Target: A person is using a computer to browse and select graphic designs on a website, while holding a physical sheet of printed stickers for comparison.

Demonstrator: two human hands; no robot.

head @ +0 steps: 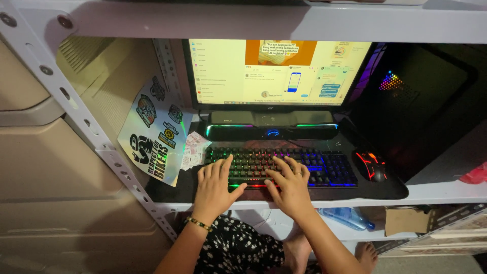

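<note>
A black keyboard point(324, 167) with rainbow backlit keys lies on a dark mat on a white metal shelf. My left hand point(215, 185) rests on its left keys, fingers spread, a beaded bracelet on the wrist. My right hand point(290, 185), a ring on one finger, lies on the middle keys with fingers spread. Neither hand holds anything. Behind the keyboard sits a black soundbar point(271, 125) with coloured light strips, and above it a lit monitor point(279, 71) shows a bright web page.
A black mouse point(370, 165) with red lights lies right of the keyboard. A dark computer case point(421, 101) glows at the right. A stickered sheet point(154, 132) and paper slips point(194, 149) lean at left. A plastic bottle point(347, 217) and cardboard box point(403, 220) lie below the shelf.
</note>
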